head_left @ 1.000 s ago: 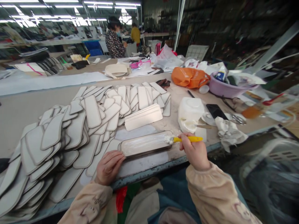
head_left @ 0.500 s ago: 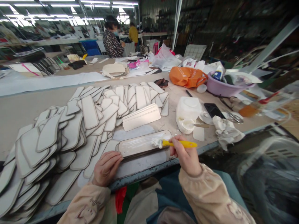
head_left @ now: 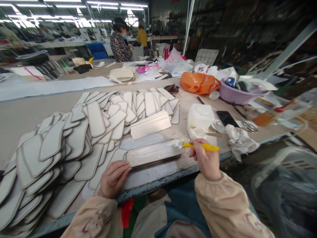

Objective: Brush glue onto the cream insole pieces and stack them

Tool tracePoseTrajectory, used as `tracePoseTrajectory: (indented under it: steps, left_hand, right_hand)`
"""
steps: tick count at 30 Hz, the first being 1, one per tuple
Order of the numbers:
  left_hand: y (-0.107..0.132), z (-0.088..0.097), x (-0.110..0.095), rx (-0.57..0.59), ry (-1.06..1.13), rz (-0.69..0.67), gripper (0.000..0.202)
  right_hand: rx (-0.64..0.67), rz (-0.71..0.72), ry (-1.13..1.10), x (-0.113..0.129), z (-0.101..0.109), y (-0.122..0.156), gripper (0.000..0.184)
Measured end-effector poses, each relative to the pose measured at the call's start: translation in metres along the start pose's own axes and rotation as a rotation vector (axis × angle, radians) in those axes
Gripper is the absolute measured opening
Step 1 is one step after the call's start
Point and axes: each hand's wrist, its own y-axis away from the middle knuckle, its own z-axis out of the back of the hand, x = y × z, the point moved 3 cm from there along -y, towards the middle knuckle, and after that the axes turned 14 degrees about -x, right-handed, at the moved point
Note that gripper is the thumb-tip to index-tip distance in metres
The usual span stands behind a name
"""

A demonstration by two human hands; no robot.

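Observation:
My right hand (head_left: 206,160) is closed round the yellow handle of a brush (head_left: 200,146). White paste coats its bristles, which rest on the right end of the top panel (head_left: 151,153) in a small stack of long, round-cornered panels. Wet white streaks run along that panel. At the stack's left end, my left hand (head_left: 114,178) grips the edge between fingers and thumb. Just behind lie several fanned cream strips (head_left: 150,125). A white plastic jug (head_left: 200,116) with a cut opening stands beyond my right hand, and a flat-bladed tool (head_left: 214,134) lies across its opening.
A large heap of similar panels (head_left: 66,142) spreads over the left and back of the table. To the right are a phone (head_left: 227,118), scissors (head_left: 250,126), crumpled paper (head_left: 241,140), an orange bag (head_left: 199,82) and a purple basin (head_left: 241,93). A person (head_left: 120,44) stands far behind.
My right hand has moved to the right with the brush, drawing its bristles from the panel's right-hand part to its right end. My left hand stays at the left end.

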Motion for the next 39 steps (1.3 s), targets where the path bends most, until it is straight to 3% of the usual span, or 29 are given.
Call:
tracePoseTrajectory:
  steps: [3,6,8,10,13,17,20,23,27,31,35,39]
  left_hand:
    - [0.001,0.000,0.001,-0.003,0.000,-0.001,0.029]
    - [0.001,0.000,0.001,0.003,0.005,-0.005,0.028]
    - [-0.001,0.000,0.000,0.008,0.004,-0.006,0.027]
    - [-0.002,0.000,-0.002,0.010,-0.007,-0.005,0.025]
    - [-0.004,0.001,-0.006,0.005,-0.035,0.005,0.019]
    - [-0.004,0.001,-0.007,0.008,-0.076,0.035,0.012]
    - [-0.003,0.002,-0.007,0.014,-0.088,0.040,0.012]
    - [-0.002,0.002,-0.006,0.010,-0.072,0.031,0.015]
    - [-0.002,0.002,-0.005,0.003,-0.063,0.040,0.013]
    - [-0.002,0.001,-0.005,-0.008,-0.063,0.040,0.013]
    - [-0.002,0.004,-0.008,-0.025,-0.045,0.079,0.015]
    - [-0.015,0.016,-0.001,-0.023,-0.085,0.245,0.015]
  right_hand:
    - [0.042,0.019,0.093,-0.003,-0.006,0.000,0.029]
    - [-0.056,0.064,0.219,-0.001,0.004,-0.006,0.027]
    - [-0.061,0.040,0.151,0.002,0.008,-0.007,0.027]
    - [0.022,-0.011,-0.021,0.006,0.003,0.000,0.028]
    - [0.204,-0.073,-0.250,0.013,-0.023,0.023,0.027]
    - [0.424,-0.123,-0.361,0.019,-0.069,0.064,0.025]
    - [0.518,-0.135,-0.358,0.021,-0.095,0.085,0.025]
    - [0.550,-0.130,-0.293,0.022,-0.106,0.090,0.026]
    - [0.502,-0.083,-0.148,0.020,-0.088,0.072,0.026]
    - [0.293,-0.023,-0.042,0.013,-0.049,0.035,0.024]
    - [0.079,-0.102,-0.319,0.007,-0.019,0.006,0.025]
    - [-0.071,-0.149,-0.519,0.004,-0.007,-0.006,0.022]
